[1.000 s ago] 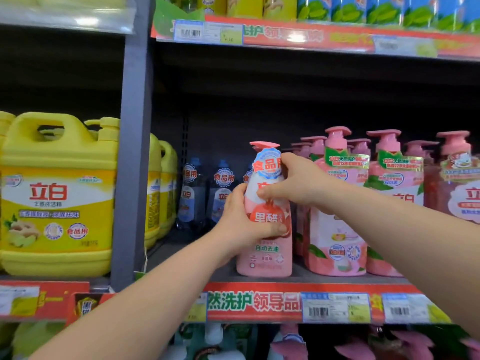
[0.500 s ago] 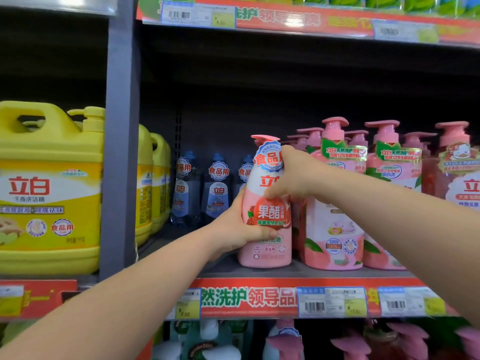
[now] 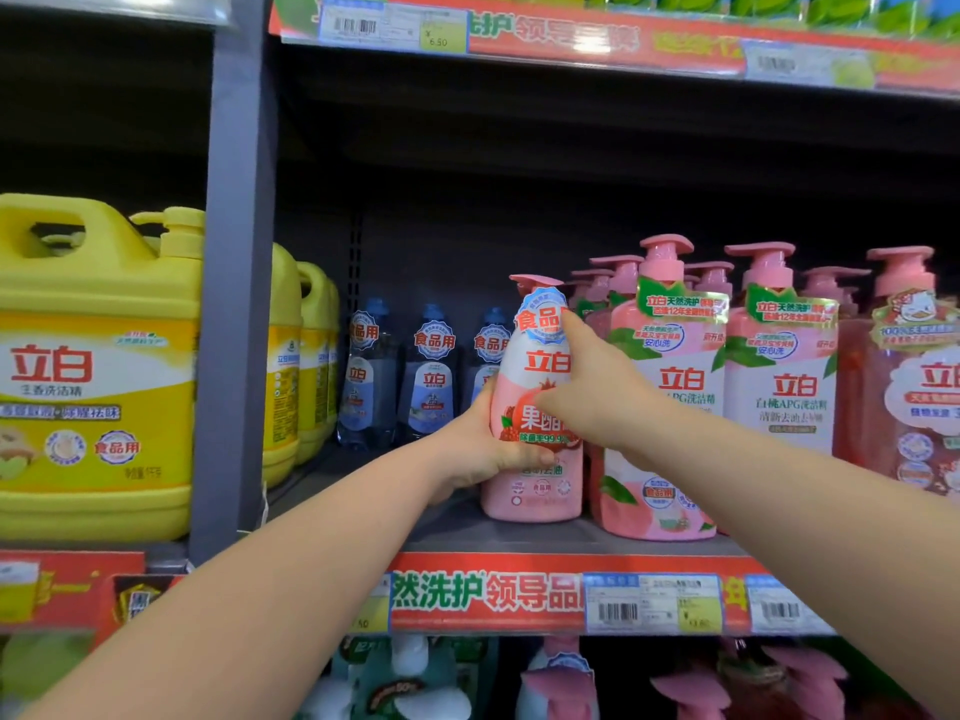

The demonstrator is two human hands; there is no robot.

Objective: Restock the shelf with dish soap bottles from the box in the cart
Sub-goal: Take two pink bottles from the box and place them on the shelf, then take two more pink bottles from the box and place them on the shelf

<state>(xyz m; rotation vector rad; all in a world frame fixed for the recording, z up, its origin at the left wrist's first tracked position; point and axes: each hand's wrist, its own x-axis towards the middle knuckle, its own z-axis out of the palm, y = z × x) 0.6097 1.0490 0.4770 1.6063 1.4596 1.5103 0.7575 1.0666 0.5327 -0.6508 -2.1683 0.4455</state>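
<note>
A pink dish soap bottle (image 3: 535, 485) with a red fruit label stands upright at the front of the shelf (image 3: 519, 540). My left hand (image 3: 480, 449) wraps around its lower left side. My right hand (image 3: 592, 392) holds its upper right side, thumb across the label and forefinger on the round neck sticker. Pink pump bottles (image 3: 670, 387) stand in rows touching it on the right. The box and cart are out of view.
Small blue bottles (image 3: 431, 376) stand at the back left, with bare shelf floor in front of them. A grey upright post (image 3: 234, 283) separates large yellow jugs (image 3: 98, 366) on the left. Another shelf (image 3: 597, 39) hangs above; more bottles sit below.
Both hands stayed on the pink bottle, which stayed on the shelf front. The label with the red fruit has turned to face me, and the view has dipped slightly.
</note>
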